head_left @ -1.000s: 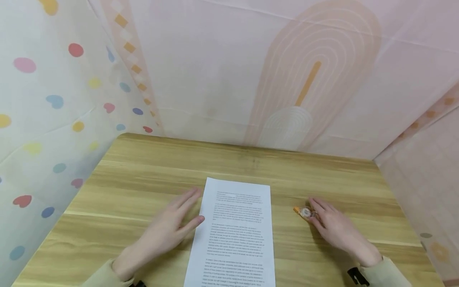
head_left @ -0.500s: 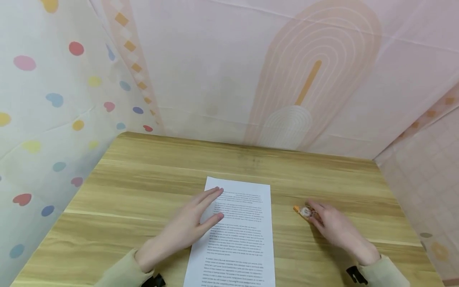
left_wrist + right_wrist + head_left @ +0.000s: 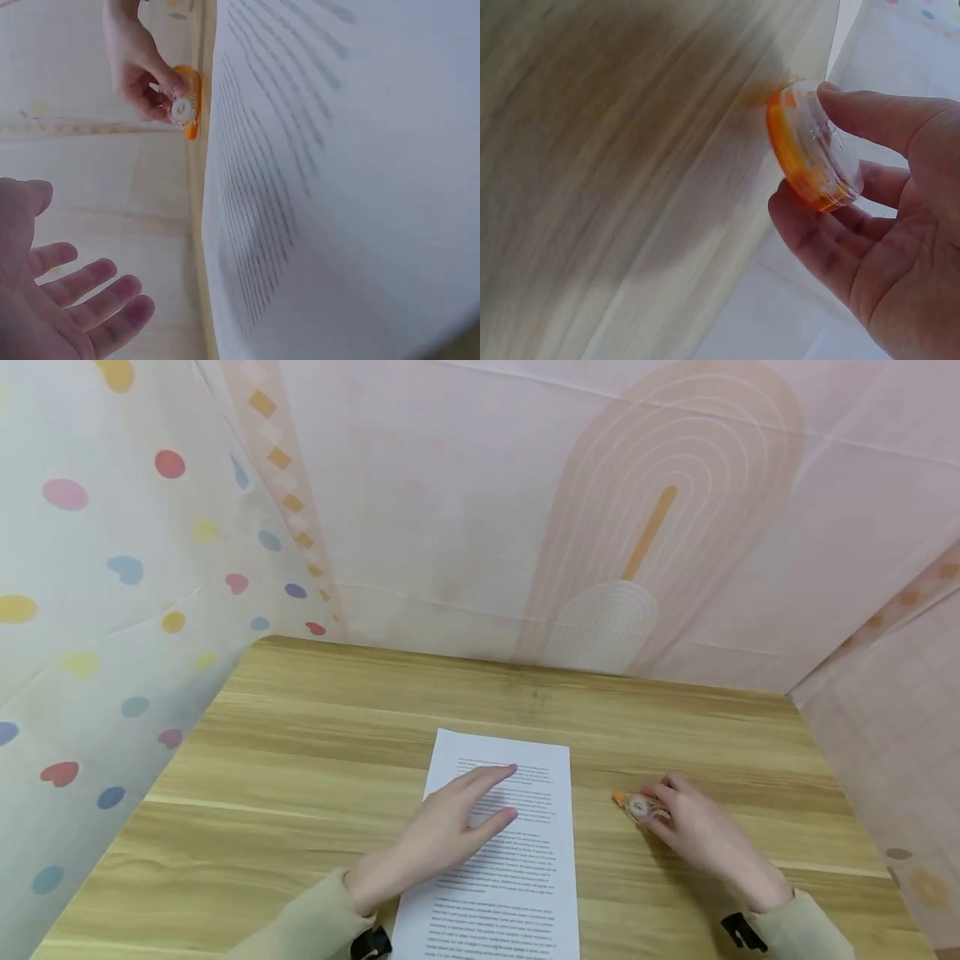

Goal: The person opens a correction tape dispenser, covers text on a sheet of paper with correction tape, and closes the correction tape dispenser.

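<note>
My right hand (image 3: 701,822) pinches an orange and clear correction tape (image 3: 637,806) between thumb and fingers, close over the table to the right of the paper. In the right wrist view the thumb lies against the clear side of the correction tape (image 3: 814,146), while its orange edge faces the wood. A printed sheet of paper (image 3: 517,852) lies lengthwise in front of me. Over its left and middle part hovers my left hand (image 3: 442,827), fingers extended and thumb spread apart, holding nothing. The left wrist view shows that palm beside the paper (image 3: 375,187), fingers slightly bent.
The wooden table (image 3: 315,727) runs back to a patterned cloth wall (image 3: 435,510). Another cloth with coloured dots (image 3: 97,677) hangs along the left side, and a pale one (image 3: 900,760) along the right.
My left hand has moved rightward from the paper's left edge to over its text. The right hand has closed its fingers on the correction tape, which stays in nearly the same spot.
</note>
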{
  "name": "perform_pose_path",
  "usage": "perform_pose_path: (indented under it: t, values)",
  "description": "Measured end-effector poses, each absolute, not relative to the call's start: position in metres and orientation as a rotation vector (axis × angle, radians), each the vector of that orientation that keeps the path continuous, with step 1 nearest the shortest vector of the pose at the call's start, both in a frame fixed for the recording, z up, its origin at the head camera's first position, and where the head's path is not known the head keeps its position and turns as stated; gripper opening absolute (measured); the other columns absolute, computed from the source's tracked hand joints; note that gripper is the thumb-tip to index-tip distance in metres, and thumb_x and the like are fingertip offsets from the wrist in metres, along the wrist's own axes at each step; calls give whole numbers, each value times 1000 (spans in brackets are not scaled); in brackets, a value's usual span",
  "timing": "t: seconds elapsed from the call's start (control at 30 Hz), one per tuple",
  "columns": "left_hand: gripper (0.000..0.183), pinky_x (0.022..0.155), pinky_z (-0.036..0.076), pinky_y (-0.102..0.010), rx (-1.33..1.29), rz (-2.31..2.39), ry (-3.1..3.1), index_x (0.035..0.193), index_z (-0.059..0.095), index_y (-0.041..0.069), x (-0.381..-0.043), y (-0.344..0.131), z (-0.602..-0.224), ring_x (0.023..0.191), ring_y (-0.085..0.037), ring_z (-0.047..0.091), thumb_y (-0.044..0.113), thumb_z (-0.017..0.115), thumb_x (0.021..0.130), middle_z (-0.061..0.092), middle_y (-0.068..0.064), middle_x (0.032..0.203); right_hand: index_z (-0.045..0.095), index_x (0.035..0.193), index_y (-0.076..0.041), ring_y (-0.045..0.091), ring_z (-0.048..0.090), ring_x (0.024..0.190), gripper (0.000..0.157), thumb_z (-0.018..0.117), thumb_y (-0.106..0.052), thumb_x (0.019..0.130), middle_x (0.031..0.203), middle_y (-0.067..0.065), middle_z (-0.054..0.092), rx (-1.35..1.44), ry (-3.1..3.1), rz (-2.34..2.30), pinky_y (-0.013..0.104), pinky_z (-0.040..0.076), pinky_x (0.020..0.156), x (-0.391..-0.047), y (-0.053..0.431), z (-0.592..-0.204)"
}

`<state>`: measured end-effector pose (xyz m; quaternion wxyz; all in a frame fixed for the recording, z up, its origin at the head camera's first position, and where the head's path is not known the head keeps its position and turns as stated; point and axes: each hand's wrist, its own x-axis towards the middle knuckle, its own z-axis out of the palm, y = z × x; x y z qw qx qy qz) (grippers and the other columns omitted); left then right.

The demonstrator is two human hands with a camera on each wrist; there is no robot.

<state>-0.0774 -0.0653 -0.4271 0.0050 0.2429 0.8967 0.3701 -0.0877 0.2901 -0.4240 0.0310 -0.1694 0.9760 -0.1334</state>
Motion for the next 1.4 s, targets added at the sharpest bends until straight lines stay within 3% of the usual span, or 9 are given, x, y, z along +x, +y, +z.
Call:
perform_pose_path:
  t: [0.23, 0.43, 0.53, 0.73, 0.93, 1.13, 1.4]
  values:
    - [48, 112, 54, -47, 789, 1197, 2768, 146, 61, 16, -79, -50, -427, 134, -23, 66, 38, 65, 104, 69, -3, 145, 72, 116, -4, 13, 70, 87, 30, 82, -15, 90, 104, 7, 76, -555, 2970, -507, 29, 59, 70, -86, 282, -422]
    - [43, 101, 59, -41, 803, 1300, 2736, 141, 64, 13, -82, -38, -431, 118, -18, 72, 31, 69, 102, 73, -3, 138, 72, 117, -12, -1, 59, 76, 29, 82, -15, 91, 99, 1, 77, -608, 3031, -616, 19, 48, 61, -77, 267, -412]
    - [44, 97, 60, -39, 803, 1367, 2670, 142, 63, 12, -84, -30, -431, 118, -20, 73, 30, 69, 102, 72, -5, 138, 72, 116, -14, -3, 58, 75, 30, 83, -13, 88, 98, -3, 77, -667, 3098, -643, 19, 49, 61, -72, 257, -407]
    - [44, 93, 60, -34, 768, 1449, 2606, 141, 63, 12, -87, -22, -429, 116, -21, 73, 30, 70, 102, 74, -4, 134, 73, 111, -15, -1, 65, 83, 32, 88, -10, 83, 100, -7, 75, -868, 3204, -731, 24, 58, 70, -65, 241, -404]
    - [45, 88, 58, -26, 774, 1536, 2558, 140, 64, 12, -88, -20, -425, 113, -21, 74, 26, 74, 99, 75, -3, 129, 73, 111, -14, -1, 66, 84, 35, 89, -7, 81, 100, -7, 74, -1008, 3214, -840, 21, 59, 71, -63, 232, -402]
    - [42, 86, 60, -25, 810, 1664, 2497, 136, 68, 10, -87, -21, -422, 108, -23, 76, 22, 77, 96, 78, -6, 123, 72, 113, -14, 2, 66, 87, 37, 89, -7, 81, 104, -7, 75, -1044, 3210, -903, 23, 60, 74, -61, 224, -399]
    - [36, 84, 61, -23, 796, 1770, 2467, 128, 73, 10, -83, -22, -417, 105, -22, 77, 19, 79, 94, 79, -5, 120, 73, 117, -15, 3, 68, 88, 39, 87, -5, 81, 105, -9, 75, -1093, 3208, -963, 10, 53, 83, -59, 216, -394]
